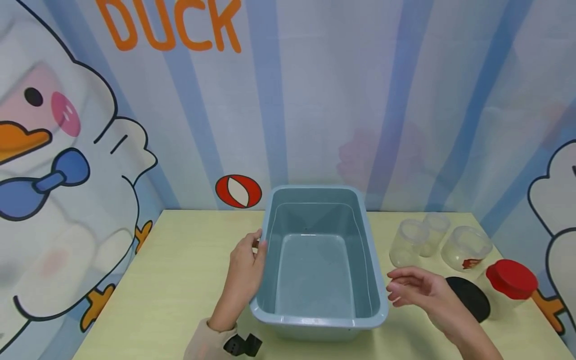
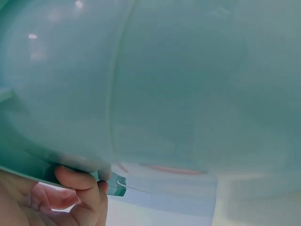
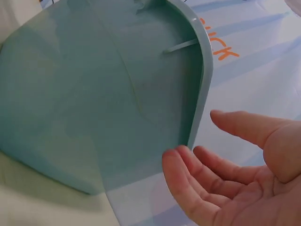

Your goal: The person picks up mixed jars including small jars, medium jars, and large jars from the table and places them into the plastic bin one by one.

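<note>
Left hand [image 1: 246, 270] is gripping the near rim of the blue-grey plastic tub [image 1: 315, 275], which is resting between both hands. Right hand [image 1: 429, 297] is hovering released, fingers loosely bent, beside the opposite rim; three clear jars [image 1: 407, 245] are standing ahead of it, black disc [image 1: 469, 298] and red-lidded jar [image 1: 512, 280] sitting to its right.

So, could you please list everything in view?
Backdrop: one, blue-striped, rear
Lettering: one word, orange, upper backdrop
Printed figures: two, white, backdrop's sides
Printed oval: one, red-white, lower backdrop
Table: one, pale yellow, below backdrop
Tub: one, blue-grey, mid-table
Clear containers: three, colourless, right of tub
Jar: one, clear, red-lidded, rightmost
Disc: one, black, beside jar
Device: one, black, left wrist
Sleeve: one, beige, left arm
Left hand: one, bare, gripping tub's rim
Right hand: one, bare, beside tub
</note>
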A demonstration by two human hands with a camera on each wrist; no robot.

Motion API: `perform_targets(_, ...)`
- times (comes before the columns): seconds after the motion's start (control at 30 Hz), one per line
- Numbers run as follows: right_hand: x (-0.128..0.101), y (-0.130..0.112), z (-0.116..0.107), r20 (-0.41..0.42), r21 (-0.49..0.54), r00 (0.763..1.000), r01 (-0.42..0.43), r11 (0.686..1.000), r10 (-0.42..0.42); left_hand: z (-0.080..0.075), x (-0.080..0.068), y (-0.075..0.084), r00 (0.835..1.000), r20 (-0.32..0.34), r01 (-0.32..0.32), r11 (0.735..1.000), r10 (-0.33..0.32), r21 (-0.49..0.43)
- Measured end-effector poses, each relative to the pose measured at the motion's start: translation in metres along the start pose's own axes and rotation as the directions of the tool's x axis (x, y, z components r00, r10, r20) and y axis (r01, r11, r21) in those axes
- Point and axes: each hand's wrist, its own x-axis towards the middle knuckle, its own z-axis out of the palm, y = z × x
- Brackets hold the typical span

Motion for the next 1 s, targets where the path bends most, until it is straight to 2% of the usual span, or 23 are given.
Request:
perform_targets(0.1, -0.004, -0.003, 0.001, -0.149, -0.114, 0.989, -0.029, 0.993, 0.012, 0.001, 0.000, 0.000, 1.000, 0.002, 0.003, 1.000, -0.003, -0.002)
perform_targets(0.23, -0.011, -0.007, -0.002, -0.295, -0.288, 0.955, -0.107, 0.952, 0.018, 0.001, -0.001, 0.000, 1.000, 0.003, 0.004, 1.000, -0.004, 0.000)
perform_targets(0.33, -0.015, -0.007, -0.009, -0.357, -0.393, 0.934, -0.142, 0.908, -0.009, 0.001, -0.001, 0.000, 1.000, 0.001, 0.001, 1.000, -0.001, 0.001)
perform_targets(0.53, -0.020, -0.004, -0.020, -0.449, -0.469, 0.891, -0.165, 0.868, -0.073, 0.001, 0.000, 0.000, 1.000, 0.000, 0.003, 1.000, -0.003, 0.002)
perform_targets(0.67, -0.021, 0.000, -0.024, -0.486, -0.529, 0.865, -0.181, 0.829, -0.122, 0.001, 0.000, -0.001, 1.000, 0.000, 0.005, 1.000, -0.005, 0.005)
perform_targets(0.77, -0.022, 0.002, -0.025, -0.509, -0.590, 0.845, -0.200, 0.783, -0.167, 0.001, 0.000, -0.001, 1.000, 0.001, 0.003, 1.000, -0.003, 0.006)
perform_targets(0.9, -0.022, 0.003, -0.025, -0.538, -0.660, 0.817, -0.256, 0.706, -0.207, 0.001, -0.001, -0.001, 1.000, 0.005, -0.007, 1.000, 0.007, 0.006)
perform_targets(1.0, -0.024, 0.004, -0.027, -0.532, -0.724, 0.813, -0.291, 0.626, -0.237, 0.002, 0.000, -0.001, 1.000, 0.007, -0.021, 1.000, 0.021, 0.008)
